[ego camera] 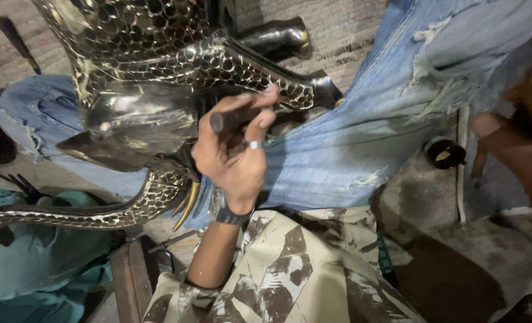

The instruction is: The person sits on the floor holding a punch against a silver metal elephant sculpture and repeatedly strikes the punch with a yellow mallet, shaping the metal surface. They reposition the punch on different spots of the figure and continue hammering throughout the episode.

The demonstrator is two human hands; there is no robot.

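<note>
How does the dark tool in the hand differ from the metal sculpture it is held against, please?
The dark tool is a plain, matte, straight rod; the metal sculpture is shiny, curved and covered in scale-like dimples. The tool is small and gripped in the left hand; the sculpture is far larger and rests across the jeans. Both look dark.

Dark cylindrical metal punch: lying near-horizontal, tip toward 3 o'clock. Glossy dark metal animal sculpture with punched scale pattern, at 10 o'clock (curved trunk-like limb sweeping toward 8 o'clock).
</note>
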